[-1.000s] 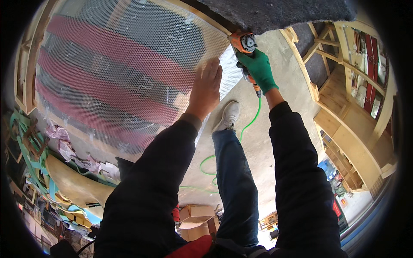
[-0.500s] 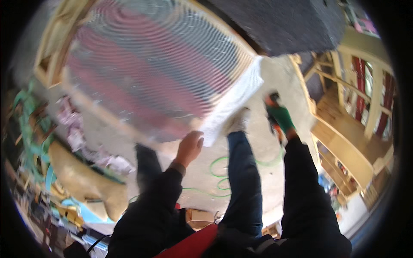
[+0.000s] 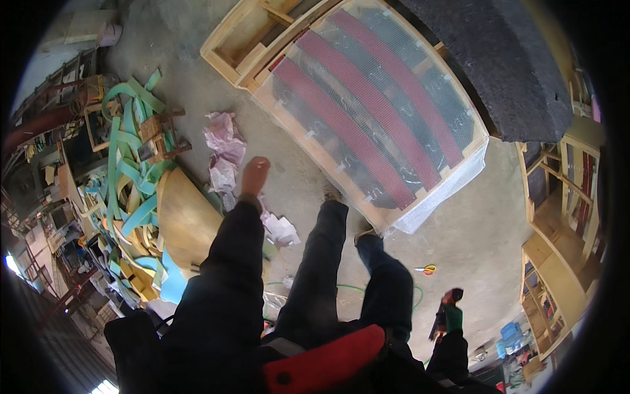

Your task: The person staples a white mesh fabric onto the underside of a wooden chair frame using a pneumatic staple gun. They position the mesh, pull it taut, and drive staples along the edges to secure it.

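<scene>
My left hand, bare, hangs in the air over the floor with its fingers curled in and nothing visible in them. My right hand, in a green glove, is low at the right and grips a black and orange staple gun. Ahead of me lies a wooden furniture frame with dark red webbing straps and wavy metal springs. White mesh covers it and hangs loose over the near right edge. Neither hand touches the frame.
Scissors lie on the concrete floor, and a green hose runs behind my legs. Crumpled pink wrapping and piled foam offcuts are at the left. A dark padded piece and wooden frames stand at the right.
My left hand has come off the frame's near edge and moved left. My right hand has drawn back with the staple gun. The view has turned, so the frame appears farther right.
</scene>
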Available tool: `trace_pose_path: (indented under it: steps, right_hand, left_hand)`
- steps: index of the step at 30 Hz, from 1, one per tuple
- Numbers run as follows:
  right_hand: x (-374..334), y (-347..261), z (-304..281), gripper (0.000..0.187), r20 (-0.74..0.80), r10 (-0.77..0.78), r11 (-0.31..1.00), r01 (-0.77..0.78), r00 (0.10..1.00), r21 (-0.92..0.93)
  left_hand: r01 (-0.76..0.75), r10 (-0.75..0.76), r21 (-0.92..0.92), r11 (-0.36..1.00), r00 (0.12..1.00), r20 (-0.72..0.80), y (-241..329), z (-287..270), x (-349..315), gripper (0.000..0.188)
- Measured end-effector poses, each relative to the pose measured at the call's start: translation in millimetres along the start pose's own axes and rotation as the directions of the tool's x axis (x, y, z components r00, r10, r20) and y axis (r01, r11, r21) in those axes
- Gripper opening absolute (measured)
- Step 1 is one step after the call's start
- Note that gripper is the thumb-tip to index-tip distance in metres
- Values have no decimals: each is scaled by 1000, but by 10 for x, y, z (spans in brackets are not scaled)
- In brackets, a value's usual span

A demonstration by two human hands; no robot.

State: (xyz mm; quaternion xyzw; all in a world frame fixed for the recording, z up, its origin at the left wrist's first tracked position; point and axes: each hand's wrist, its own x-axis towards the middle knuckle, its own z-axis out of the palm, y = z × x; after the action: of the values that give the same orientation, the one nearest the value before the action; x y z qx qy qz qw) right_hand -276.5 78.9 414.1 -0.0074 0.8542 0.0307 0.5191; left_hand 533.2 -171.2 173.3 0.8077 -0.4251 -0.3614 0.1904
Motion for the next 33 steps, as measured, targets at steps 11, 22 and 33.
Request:
trace_pose_path:
  steps: [11,22,33]
  right_hand:
    - [-884,-951,2086,29,228,-61,994,39,972,100]
    - [-1362,-1101,4479,31,71,152,988,-149,986,-48]
    - [-1326,-3049,5618,24,219,-244,965,259,945,-43]
  left_hand:
    - [-104,126,-142,984,980,156,-711,-288,1929,26]
    - [331,-238,-407,851,935,263,-547,-286,3195,30]
    - [-77,66,-515,853,997,-41,-908,-257,3220,22]
